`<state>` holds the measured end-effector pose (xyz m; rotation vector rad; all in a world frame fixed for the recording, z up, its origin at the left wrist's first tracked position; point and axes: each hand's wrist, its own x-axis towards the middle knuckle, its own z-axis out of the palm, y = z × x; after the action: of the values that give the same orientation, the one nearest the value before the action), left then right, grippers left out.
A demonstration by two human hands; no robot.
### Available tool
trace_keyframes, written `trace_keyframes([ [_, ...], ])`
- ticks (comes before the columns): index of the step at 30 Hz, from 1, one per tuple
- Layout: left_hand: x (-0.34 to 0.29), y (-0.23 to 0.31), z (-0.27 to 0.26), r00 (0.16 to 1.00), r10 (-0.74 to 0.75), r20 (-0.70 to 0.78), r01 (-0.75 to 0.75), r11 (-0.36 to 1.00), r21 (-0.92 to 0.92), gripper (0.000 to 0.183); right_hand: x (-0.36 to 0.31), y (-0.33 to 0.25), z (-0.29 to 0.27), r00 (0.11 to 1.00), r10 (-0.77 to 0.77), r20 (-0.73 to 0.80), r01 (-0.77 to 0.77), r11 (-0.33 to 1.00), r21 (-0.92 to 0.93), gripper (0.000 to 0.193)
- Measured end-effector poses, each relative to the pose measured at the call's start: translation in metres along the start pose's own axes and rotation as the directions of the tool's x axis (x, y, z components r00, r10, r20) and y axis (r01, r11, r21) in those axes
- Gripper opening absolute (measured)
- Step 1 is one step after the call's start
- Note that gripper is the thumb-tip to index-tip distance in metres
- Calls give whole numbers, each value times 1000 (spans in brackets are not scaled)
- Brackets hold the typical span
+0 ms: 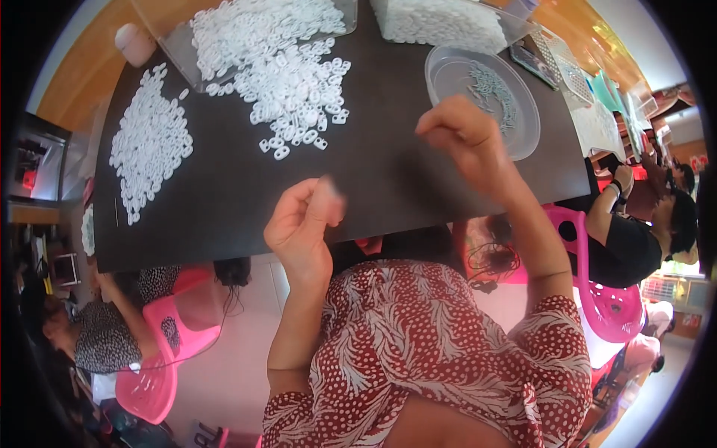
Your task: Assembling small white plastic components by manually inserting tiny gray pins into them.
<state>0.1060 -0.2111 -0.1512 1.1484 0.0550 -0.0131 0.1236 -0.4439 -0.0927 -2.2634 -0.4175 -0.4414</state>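
My left hand (302,230) is closed above the near part of the dark table, thumb pressed against the fingers. Its fingertips are blurred, so whatever they may pinch does not show clearly. Up by the clear plastic bowl (529,138), my right hand (472,145) has its fingers curled together, and anything between them is too small to tell. Small grey-green pin-like pieces (493,88) lie in that bowl. A loose heap of small white plastic pieces with two holes (295,101) spreads in front of my left hand. Farther left lies another pile of white pieces (151,142).
Two clear bins, a left bin (176,66) on its side and a right bin (515,31), hold more white pieces at the back. A white bottle (135,45) stands far left. People sit at both sides near pink chairs (196,328).
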Motion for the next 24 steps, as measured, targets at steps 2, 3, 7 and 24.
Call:
trace_keyframes([
  [2,-3,3,1,1000,-12,13,12,999,-37,13,2,-19,21,996,5,85,-18,989,148,16],
  [3,-4,4,2,1000,-17,15,17,999,-38,13,0,-21,34,998,3,68,-20,967,254,12],
  [7,-8,9,-2,999,-45,23,46,997,-63,12,-4,-40,62,924,260,279,-369,796,479,9],
  [24,-17,8,-1,1000,20,18,-20,1000,-14,11,-13,-46,89,945,281,167,-324,726,607,9],
])
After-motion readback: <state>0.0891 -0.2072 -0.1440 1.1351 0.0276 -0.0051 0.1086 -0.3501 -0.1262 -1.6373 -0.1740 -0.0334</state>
